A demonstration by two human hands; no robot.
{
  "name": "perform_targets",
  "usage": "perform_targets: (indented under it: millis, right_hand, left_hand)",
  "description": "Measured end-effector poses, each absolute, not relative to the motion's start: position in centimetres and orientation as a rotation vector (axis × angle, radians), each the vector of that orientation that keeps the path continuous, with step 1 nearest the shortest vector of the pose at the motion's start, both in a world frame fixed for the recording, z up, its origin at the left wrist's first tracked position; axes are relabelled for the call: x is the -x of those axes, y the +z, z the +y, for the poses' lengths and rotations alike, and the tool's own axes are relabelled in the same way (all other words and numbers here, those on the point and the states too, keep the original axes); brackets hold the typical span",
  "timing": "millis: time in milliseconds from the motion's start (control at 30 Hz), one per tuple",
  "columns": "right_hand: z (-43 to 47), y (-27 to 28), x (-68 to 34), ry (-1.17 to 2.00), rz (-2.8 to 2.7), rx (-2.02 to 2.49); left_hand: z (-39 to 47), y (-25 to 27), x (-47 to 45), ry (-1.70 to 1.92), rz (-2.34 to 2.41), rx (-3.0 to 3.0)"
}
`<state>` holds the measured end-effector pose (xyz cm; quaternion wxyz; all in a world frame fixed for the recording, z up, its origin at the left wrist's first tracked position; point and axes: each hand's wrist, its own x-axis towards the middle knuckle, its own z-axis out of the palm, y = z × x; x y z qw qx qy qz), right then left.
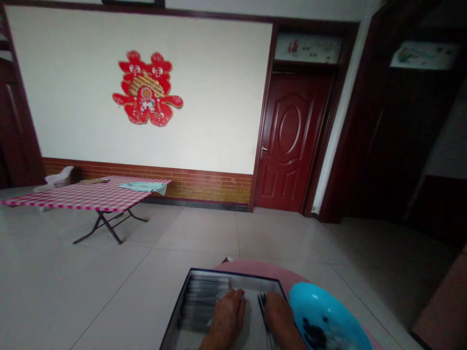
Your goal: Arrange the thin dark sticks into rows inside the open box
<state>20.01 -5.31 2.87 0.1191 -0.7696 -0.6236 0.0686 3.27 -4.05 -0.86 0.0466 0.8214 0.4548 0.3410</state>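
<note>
My right grip (pixel 278 311), beside the blue basin (pixel 310 294), is a bare hand; my left grip (pixel 226 313), farther from that basin, is bare too, with faint creases across its back. Both wrists are uncovered; finer detail blurs.

A home: panelled door (pixel 290 126), red wall decoration (pixel 147 92)
</note>
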Motion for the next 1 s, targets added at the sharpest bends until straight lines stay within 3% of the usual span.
perform_targets:
  millis: [267, 733, 1000]
  right_hand:
    - [-6.4, 2.2, -19.5, 0.132, -1.89, 2.29]
    - [-5.7, 1.7, -19.9, 0.164, -1.807, 2.252]
    - [-5.5, 2.1, -20.3, 0.413, -1.571, 1.781]
  left_hand:
    - [-4.1, -1.1, -3.2, 1.328, 1.317, -2.596]
    - [-3.7, -1.7, -3.0, 1.498, 1.289, -2.585]
    - [-3.5, -2.0, -3.0, 1.431, 1.311, -2.542]
